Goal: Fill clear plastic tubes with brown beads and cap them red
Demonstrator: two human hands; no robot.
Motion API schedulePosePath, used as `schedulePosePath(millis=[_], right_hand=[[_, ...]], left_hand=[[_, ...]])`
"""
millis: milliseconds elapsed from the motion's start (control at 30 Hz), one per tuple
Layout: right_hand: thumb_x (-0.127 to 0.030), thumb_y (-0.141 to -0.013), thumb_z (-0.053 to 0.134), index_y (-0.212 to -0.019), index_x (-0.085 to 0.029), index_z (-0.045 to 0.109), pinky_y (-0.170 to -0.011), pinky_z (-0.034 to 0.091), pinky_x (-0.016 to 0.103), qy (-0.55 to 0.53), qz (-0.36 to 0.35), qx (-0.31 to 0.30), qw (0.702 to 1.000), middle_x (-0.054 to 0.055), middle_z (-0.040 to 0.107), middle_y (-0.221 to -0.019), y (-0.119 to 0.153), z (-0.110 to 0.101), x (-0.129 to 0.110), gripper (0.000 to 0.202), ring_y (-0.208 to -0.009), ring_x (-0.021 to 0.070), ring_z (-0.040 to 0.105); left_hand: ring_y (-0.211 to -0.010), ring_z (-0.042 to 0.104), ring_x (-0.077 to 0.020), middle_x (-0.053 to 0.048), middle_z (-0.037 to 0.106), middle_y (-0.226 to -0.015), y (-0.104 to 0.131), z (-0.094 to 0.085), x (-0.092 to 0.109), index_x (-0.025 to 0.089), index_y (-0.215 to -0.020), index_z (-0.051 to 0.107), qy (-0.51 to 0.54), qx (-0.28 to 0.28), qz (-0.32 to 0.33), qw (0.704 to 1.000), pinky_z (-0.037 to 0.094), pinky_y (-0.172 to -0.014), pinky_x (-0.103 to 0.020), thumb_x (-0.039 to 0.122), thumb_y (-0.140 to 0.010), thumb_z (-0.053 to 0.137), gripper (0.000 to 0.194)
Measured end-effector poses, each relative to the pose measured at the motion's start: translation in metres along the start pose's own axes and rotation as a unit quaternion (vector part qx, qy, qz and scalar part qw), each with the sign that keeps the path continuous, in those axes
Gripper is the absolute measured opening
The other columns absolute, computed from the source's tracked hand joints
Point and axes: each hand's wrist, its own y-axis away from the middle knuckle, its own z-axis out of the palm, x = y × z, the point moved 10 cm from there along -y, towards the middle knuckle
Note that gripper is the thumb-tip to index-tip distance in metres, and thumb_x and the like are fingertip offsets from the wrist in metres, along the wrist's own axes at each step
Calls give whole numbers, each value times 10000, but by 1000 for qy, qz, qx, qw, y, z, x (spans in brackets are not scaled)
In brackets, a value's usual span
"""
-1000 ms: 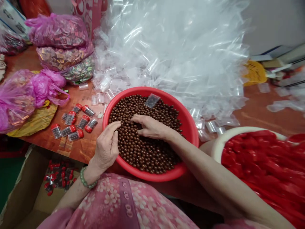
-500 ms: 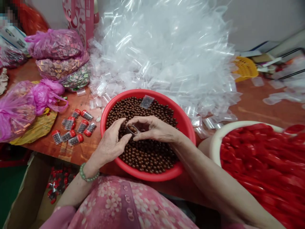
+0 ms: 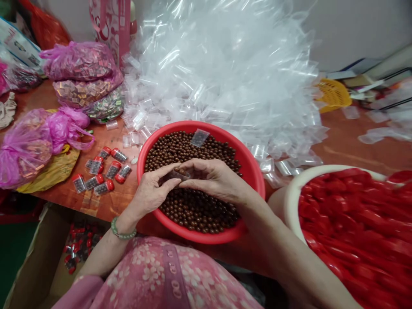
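Above a red basin (image 3: pixel 257 182) of round brown balls (image 3: pixel 199 216), my two hands meet at a small clear plastic container (image 3: pixel 182 174). Brown balls show at its open mouth. My right hand (image 3: pixel 214 178) is closed round its right side. My left hand (image 3: pixel 157 189) pinches it from the left, thumb below and forefinger above; its other fingers are hidden. Another clear container (image 3: pixel 200 137) lies on the balls toward the back of the basin.
Behind the basin rises a large heap of clear containers (image 3: pixel 219 73). A cream tub (image 3: pixel 291 206) of red caps (image 3: pixel 354 214) stands right. Several filled, red-capped containers (image 3: pixel 112 170) lie left, near pink bags (image 3: pixel 80 64). Below is a cardboard box (image 3: pixel 32 262) with more.
My left hand has come in from the left and closed on the container. The container has tipped, so its mouth faces me less. The view has shifted slightly.
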Motion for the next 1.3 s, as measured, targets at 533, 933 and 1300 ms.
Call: schedulePosePath(millis=[533,933,1300], right_hand=[[-498,-802,696,-747,-221,578,-677,456,311,64,-84,64,992,29,592,-768,1,-8,-27,306,-737,169,553],[-393,-821,637,-942,-208,658,-740,478,341,197,48,43,978,54,701,-901,15,-35,8,222,-809,208,637],[-421,-743,657,-774,-225,512,-659,437,326,272,166,317,893,19,627,-721,-11,-110,39,246,-664,192,572]], left_hand=[[-862,595,-140,-27,653,-921,0,3,-3,161,-977,607,24,-29,-14,999,473,-814,-262,218,-846,582,145],[-873,664,-140,-46,687,-912,6,6,12,170,-967,545,171,-40,-48,983,507,-852,-283,229,-837,638,171],[-844,641,-149,-46,682,-893,-3,1,22,163,-952,625,62,-28,-14,998,505,-804,-281,240,-819,645,155]])
